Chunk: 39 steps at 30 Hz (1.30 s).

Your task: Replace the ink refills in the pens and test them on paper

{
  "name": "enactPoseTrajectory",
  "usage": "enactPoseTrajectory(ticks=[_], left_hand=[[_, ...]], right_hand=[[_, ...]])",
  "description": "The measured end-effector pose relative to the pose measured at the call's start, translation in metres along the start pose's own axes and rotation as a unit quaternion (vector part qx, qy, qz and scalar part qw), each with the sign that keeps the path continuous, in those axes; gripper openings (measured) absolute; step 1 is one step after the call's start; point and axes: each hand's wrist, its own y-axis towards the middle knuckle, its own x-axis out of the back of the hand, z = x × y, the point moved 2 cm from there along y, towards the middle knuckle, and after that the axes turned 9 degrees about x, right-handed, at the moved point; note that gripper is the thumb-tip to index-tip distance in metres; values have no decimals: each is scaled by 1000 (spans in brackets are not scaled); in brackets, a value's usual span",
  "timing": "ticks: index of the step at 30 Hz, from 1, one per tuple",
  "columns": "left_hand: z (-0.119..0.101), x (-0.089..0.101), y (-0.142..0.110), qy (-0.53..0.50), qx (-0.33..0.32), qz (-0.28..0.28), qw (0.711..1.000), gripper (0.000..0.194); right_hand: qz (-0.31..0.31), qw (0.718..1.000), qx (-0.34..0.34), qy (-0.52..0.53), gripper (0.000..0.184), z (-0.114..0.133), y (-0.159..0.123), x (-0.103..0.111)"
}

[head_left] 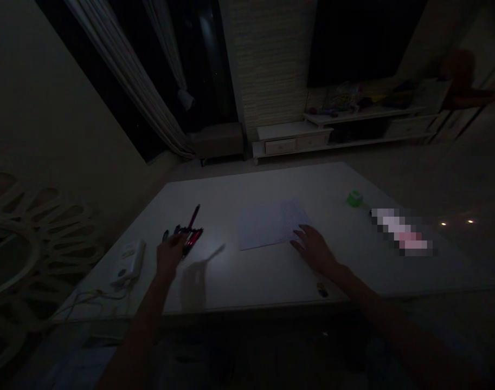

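Observation:
The room is dim. My left hand (169,254) is at the near end of a small bunch of pens (189,236) with magenta and dark barrels, and its fingers overlap them. I cannot tell whether it grips them. My right hand (313,249) lies flat on the white table (247,281), fingers spread, with its fingertips at the near corner of a sheet of paper (263,225). Beyond that hand sit a small green object (355,199) and a pixelated, blurred object (402,232).
A white power strip (130,264) with a trailing cable lies at the table's left edge. A small dark item (322,290) sits near the front edge. Beyond the table stand a low white cabinet (296,138) and a padded bench (218,141). An ornate round mirror (19,249) hangs left.

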Motion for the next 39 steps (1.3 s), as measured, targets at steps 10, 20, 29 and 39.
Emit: enactPoseTrajectory(ticks=[10, 20, 29, 39], left_hand=[[-102, -115, -171, -302, -9, 497, 813, 47], [-99, -142, -133, 138, -347, 162, 913, 40], [-128, -121, -118, 152, -450, 49, 879, 55], [-112, -102, -151, 78, -496, 86, 861, 13]], right_hand=[[16, 904, -42, 426, 42, 69, -11, -10], [-37, 968, -79, 234, 35, 22, -13, 15], [15, 975, -12, 222, 27, 15, -7, 13], [17, 819, -216, 531, 49, 35, -6, -10]])
